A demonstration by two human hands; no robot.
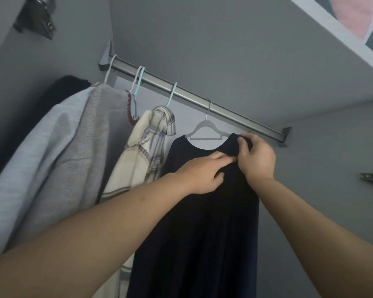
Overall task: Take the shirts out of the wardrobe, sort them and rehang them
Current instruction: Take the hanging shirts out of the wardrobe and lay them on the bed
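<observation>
Head view: both bare forearms reach up and forward into a grey wardrobe.
Left hand (202, 173): lies on the front of the dark navy shirt (202, 233) just below the collar, fingers bent and pinching a fold of the cloth.
Right hand (257, 155): grips the same shirt at its right shoulder, thumb and fingers curled round the fabric just where the hanger's arm ends.
Dark navy shirt: hangs on a white hanger (205, 131), the rightmost garment on the rail, its body dropping straight down between the two arms.
Plaid shirt (142, 160): cream with grey checks, just left of the navy one and touching it, on a pale blue hanger (172, 94).
Grey garments: a grey knit top (91, 143) and a light blue-grey shirt (37, 151) crowd together further left; a dark piece behind them is too shadowed to make out.
Rail (194, 97): a metal bar slanting from upper left down to the right, fixed in brackets at both ends.
Shelf (332, 33): a white board above, with something pink on it.
</observation>
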